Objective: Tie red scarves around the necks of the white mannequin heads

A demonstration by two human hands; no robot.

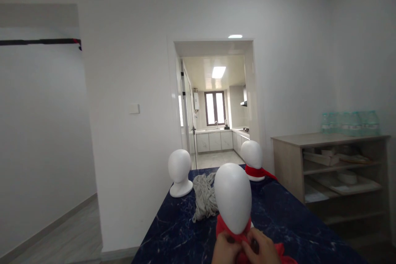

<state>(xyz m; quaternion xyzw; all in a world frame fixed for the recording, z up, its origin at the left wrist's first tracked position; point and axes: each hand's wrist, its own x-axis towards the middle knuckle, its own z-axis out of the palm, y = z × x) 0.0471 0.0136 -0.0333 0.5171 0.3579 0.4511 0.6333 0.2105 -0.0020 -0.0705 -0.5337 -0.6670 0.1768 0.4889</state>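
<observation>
A white mannequin head stands near me on the dark blue marbled table. A red scarf wraps its neck. My left hand and my right hand meet just under its chin, both pinching the red scarf's cloth. A grey scarf lies loose on the table behind it. Further back a bare white mannequin head stands at the left. Another mannequin head at the right wears a red scarf.
A wooden shelf unit with papers stands right of the table, several water bottles on top. A doorway behind the table opens to a kitchen. Bare floor lies at the left.
</observation>
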